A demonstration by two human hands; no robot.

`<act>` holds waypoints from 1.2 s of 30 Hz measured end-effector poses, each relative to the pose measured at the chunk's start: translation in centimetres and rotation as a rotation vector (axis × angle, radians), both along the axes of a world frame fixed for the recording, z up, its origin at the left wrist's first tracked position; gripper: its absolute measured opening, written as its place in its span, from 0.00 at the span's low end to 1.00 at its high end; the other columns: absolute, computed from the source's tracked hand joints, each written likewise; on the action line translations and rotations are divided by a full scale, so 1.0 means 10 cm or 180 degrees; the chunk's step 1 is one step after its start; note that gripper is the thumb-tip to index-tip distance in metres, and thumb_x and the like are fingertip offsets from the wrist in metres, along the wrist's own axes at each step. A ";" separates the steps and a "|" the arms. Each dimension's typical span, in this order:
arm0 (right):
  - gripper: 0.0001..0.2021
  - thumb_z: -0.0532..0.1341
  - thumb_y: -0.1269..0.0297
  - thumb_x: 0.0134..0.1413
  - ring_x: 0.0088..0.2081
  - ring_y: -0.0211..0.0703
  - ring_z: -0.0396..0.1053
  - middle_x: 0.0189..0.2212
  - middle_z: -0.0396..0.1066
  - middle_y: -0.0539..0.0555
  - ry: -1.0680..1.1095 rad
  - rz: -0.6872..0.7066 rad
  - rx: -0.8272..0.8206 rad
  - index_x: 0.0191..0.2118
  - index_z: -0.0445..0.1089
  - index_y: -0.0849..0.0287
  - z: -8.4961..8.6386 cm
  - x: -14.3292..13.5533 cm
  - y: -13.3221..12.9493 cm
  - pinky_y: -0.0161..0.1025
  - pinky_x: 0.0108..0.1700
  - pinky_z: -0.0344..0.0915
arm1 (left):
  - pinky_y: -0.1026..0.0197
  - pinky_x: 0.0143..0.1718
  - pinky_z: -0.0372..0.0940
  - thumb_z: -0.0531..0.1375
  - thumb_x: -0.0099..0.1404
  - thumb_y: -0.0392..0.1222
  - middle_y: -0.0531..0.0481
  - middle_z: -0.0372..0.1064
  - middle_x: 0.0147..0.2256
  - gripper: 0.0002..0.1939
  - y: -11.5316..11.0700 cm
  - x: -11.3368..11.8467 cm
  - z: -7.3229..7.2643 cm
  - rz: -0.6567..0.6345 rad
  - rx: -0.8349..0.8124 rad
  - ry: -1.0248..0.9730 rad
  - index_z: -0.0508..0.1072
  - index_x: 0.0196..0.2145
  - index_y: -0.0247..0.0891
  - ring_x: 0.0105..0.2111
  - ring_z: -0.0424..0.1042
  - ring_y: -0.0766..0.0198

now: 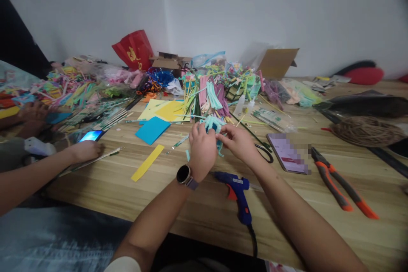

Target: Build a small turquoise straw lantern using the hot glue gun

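My left hand [201,149], with a dark watch on its wrist, grips a light teal fringed paper piece [213,124] just above the wooden table [197,204]. My right hand [237,141] pinches the same teal piece from its right side, fingers touching the fringe. Both hands meet over the table's middle. A blue hot glue gun [237,191] lies on the table directly below my hands, its cord running off the front edge.
Another person's arm and hand [81,151] rest at left beside a lit phone [91,136]. A phone [288,153], scissors [264,151] and orange-handled pliers [341,187] lie at right. Coloured paper strips, yellow and blue sheets [152,129], twine [366,131] and boxes crowd the back.
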State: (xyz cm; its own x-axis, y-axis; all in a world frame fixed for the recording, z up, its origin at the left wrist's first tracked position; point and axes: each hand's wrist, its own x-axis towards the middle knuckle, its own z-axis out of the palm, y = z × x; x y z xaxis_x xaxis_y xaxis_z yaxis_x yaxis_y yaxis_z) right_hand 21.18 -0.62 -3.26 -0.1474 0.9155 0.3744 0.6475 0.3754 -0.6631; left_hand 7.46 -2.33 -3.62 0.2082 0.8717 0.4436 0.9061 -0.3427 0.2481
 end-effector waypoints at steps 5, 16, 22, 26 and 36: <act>0.08 0.59 0.60 0.53 0.21 0.40 0.67 0.20 0.70 0.48 0.0131 0.0072 -0.0158 0.28 0.65 0.56 -0.03 0.01 0.03 0.35 0.27 0.58 | 0.51 0.50 0.62 0.53 0.67 0.37 0.40 0.65 0.45 0.07 0.03 -0.13 0.06 -0.0405 -0.0075 -0.0157 0.70 0.39 0.36 0.48 0.64 0.53; 0.07 0.60 0.61 0.53 0.20 0.38 0.68 0.21 0.71 0.48 0.0153 0.0000 -0.0132 0.27 0.66 0.57 0.03 -0.04 -0.01 0.35 0.27 0.59 | 0.56 0.56 0.60 0.56 0.60 0.33 0.46 0.68 0.51 0.17 0.40 -0.36 0.43 -0.1201 -0.0240 -0.0869 0.67 0.49 0.38 0.53 0.66 0.58; 0.07 0.59 0.62 0.53 0.20 0.39 0.67 0.18 0.69 0.48 -0.0018 -0.0150 -0.0146 0.27 0.67 0.57 0.05 -0.06 0.00 0.35 0.28 0.58 | 0.58 0.53 0.63 0.56 0.56 0.29 0.48 0.71 0.46 0.16 0.52 -0.31 0.39 -0.1341 -0.0447 -0.0810 0.71 0.43 0.39 0.49 0.69 0.59; 0.07 0.58 0.62 0.52 0.21 0.39 0.66 0.18 0.68 0.48 -0.0083 -0.0228 -0.0192 0.26 0.67 0.58 0.07 -0.08 0.02 0.35 0.28 0.57 | 0.57 0.51 0.64 0.56 0.54 0.27 0.48 0.71 0.44 0.16 0.55 -0.28 0.37 -0.1292 -0.0377 -0.0914 0.71 0.40 0.38 0.47 0.69 0.60; 0.07 0.58 0.64 0.51 0.24 0.41 0.68 0.19 0.69 0.49 -0.0274 -0.0263 -0.0356 0.25 0.66 0.57 0.13 -0.11 0.04 0.34 0.27 0.56 | 0.59 0.48 0.65 0.57 0.51 0.27 0.48 0.72 0.43 0.17 0.66 -0.30 0.34 -0.1371 -0.0508 -0.1236 0.72 0.39 0.36 0.43 0.69 0.61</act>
